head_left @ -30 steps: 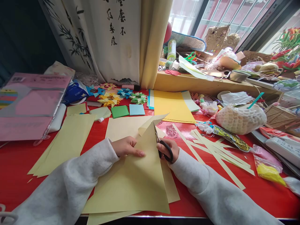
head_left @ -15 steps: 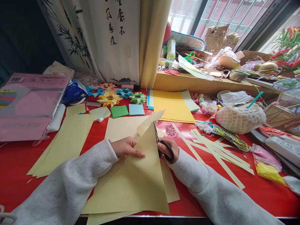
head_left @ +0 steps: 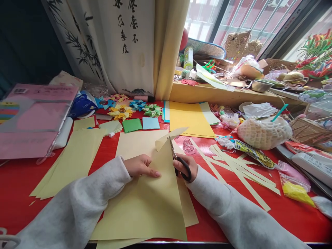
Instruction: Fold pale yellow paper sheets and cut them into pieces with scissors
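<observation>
My left hand pinches a large pale yellow sheet of paper and holds it raised off the red table. My right hand grips black-handled scissors whose blades point up along the sheet's right edge. A narrow strip curls away from the top of the cut. More pale yellow sheets lie under the held one.
Cut yellow strips lie right of my right hand. Folded paper stars and small coloured squares sit at the back. A pink paper pack is at left, a netted bundle and clutter at right.
The curled strip at the top of the cut has shifted slightly; both hands, the sheet and the scissors stay almost where they were.
</observation>
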Demonstrator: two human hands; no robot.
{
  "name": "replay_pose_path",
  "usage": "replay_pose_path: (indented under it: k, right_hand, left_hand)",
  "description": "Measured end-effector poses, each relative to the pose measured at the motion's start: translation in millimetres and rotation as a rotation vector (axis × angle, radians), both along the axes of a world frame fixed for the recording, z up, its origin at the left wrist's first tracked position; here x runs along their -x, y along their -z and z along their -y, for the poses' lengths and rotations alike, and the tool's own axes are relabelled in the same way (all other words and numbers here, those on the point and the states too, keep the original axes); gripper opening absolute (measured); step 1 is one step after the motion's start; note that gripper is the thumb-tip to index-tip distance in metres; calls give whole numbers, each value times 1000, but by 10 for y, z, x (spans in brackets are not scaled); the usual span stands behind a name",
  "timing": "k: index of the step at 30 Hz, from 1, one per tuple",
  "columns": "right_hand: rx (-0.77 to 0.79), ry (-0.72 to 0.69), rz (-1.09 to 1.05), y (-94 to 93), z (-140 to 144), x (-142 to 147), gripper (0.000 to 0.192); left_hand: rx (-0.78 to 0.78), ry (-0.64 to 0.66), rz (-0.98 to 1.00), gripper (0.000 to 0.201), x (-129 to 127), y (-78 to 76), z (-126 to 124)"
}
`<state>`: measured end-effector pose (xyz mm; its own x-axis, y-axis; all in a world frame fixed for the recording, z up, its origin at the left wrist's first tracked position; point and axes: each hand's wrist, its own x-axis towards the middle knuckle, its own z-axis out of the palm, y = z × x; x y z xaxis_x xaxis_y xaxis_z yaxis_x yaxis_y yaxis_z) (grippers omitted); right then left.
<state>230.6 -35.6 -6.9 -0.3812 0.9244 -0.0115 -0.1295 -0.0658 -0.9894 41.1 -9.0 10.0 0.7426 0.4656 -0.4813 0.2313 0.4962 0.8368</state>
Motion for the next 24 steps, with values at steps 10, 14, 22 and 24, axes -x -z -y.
replay_pose_path:
  k: [10,14,22,24]
  right_hand:
    - [16,20,74,-23,14,8,34]
    - [7,16,59,-6,-1,2,34]
    - [15,45,68,12,13,-4,37]
    - [17,50,57,12,18,-1,37]
  left_hand:
    - [-21,6,4,28,4,-4,3]
    - [-17,28,-5,29,-11,-15,21]
    - [-13,28,-5,27,-21,-20,29]
    - [-9,23,-1,28,-20,-18,27]
